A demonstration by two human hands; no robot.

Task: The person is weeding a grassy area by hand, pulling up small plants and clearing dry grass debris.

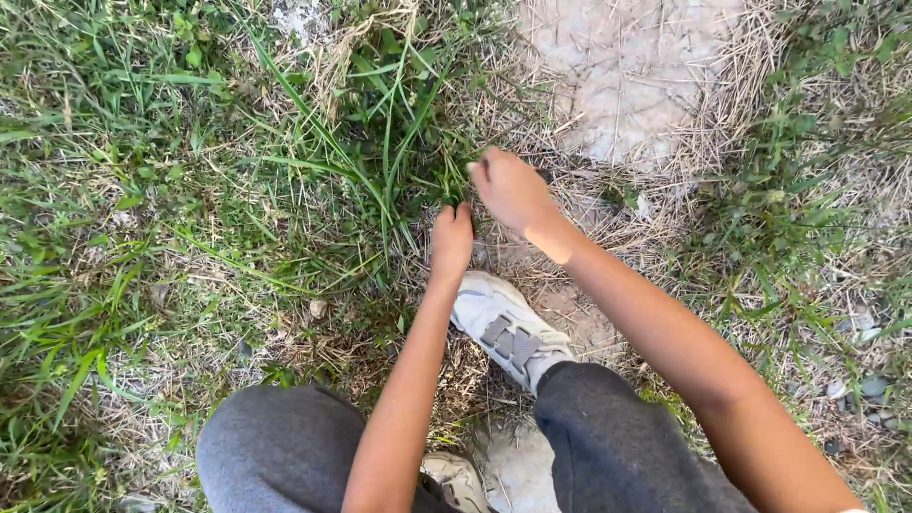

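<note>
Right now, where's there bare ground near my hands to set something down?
The pale bare soil patch, ringed by dry straw, lies free just beyond the right hand. A smaller bare strip runs beside the white shoe. It is crowded around the left hand, where the tall grass clump stands thick.

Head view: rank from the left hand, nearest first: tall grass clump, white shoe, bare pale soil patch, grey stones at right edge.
From the left hand:
1. Tall grass clump, right at its fingertips, just above.
2. White shoe, just below and right.
3. Bare pale soil patch, top, right of centre.
4. Grey stones, far right edge.
</note>
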